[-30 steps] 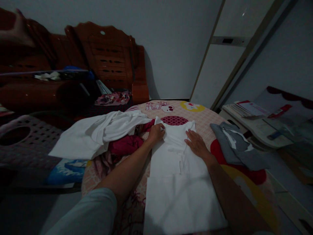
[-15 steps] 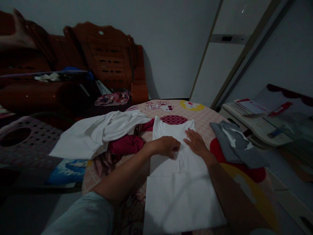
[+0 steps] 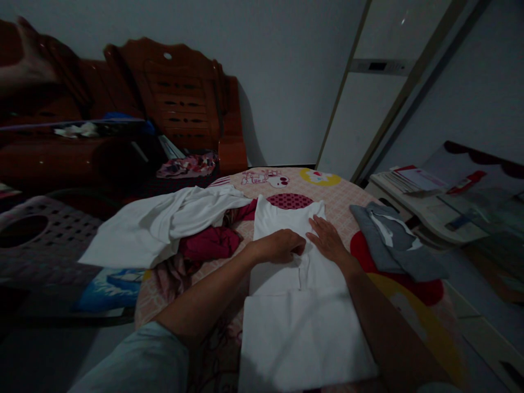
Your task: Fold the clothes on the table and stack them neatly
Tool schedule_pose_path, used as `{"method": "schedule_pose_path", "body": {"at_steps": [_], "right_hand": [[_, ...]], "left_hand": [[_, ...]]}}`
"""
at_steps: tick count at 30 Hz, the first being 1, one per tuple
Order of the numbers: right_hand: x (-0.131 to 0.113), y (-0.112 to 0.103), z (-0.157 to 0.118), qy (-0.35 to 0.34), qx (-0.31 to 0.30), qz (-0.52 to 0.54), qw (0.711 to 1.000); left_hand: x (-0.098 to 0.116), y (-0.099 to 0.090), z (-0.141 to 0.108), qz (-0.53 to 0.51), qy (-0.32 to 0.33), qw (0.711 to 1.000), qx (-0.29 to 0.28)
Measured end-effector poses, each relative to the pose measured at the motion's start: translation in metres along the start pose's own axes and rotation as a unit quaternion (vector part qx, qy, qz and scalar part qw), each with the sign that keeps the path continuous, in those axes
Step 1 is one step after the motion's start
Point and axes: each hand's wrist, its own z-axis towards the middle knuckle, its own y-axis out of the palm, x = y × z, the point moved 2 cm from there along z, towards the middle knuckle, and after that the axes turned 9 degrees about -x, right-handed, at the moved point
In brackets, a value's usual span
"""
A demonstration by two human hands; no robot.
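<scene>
A white shirt point(image 3: 286, 278) lies lengthwise on the round table, its neck end away from me and its near part in a wide, flat layer. My left hand point(image 3: 282, 245) is over the middle of the shirt with its fingers curled together, pinching the cloth; a small raised crease runs toward me from the fingertips. The fingertips themselves are partly hidden. Flat on the shirt's upper right side rests my right hand point(image 3: 327, 238), fingers stretched out and holding nothing.
A heap of white cloth point(image 3: 159, 224) with dark red cloth point(image 3: 210, 243) lies left on the patterned tablecloth point(image 3: 344, 188). Folded grey clothing point(image 3: 393, 240) is at right. Beyond stand a wooden bench point(image 3: 180, 98), a basket point(image 3: 53, 229) and a side cabinet point(image 3: 442, 218). Another person's hand point(image 3: 30, 63) shows upper left.
My left hand has shifted slightly right and its fingers have closed more on the shirt, where the crease is now more raised. My right hand stays in place.
</scene>
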Motion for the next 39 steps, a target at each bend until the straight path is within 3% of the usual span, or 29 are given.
{"method": "schedule_pose_path", "body": {"at_steps": [5,10,18,20,23,25,30,36,39], "right_hand": [[-0.001,-0.002,0.000,-0.006,-0.004,-0.006,1.000],[-0.002,-0.004,-0.001,-0.003,-0.003,0.001,1.000],[-0.004,-0.004,-0.002,-0.012,-0.001,0.009,1.000],[-0.003,-0.003,-0.002,-0.012,-0.001,0.005,1.000],[-0.003,-0.002,-0.001,-0.011,-0.005,0.002,1.000],[-0.003,-0.002,-0.001,-0.010,-0.007,0.004,1.000],[-0.004,-0.003,-0.003,-0.001,-0.004,0.019,1.000],[-0.002,-0.003,0.001,0.023,0.018,0.035,0.999],[-0.001,-0.003,0.004,0.036,0.011,0.028,0.999]], "left_hand": [[0.002,0.004,0.000,-0.034,0.008,0.998,-0.055],[-0.004,0.008,0.003,-0.099,0.043,0.991,-0.085],[-0.011,0.011,0.005,-0.172,0.041,0.977,-0.122],[-0.014,0.009,0.009,-0.196,0.037,0.978,-0.062],[-0.024,0.007,0.017,-0.162,0.034,0.977,0.137],[-0.035,0.014,0.023,-0.111,0.017,0.972,0.205],[-0.065,0.037,0.034,-0.022,-0.045,0.982,0.183],[-0.094,0.025,0.032,-0.016,-0.151,0.948,0.279],[-0.102,0.021,0.029,-0.022,-0.167,0.937,0.307]]}}
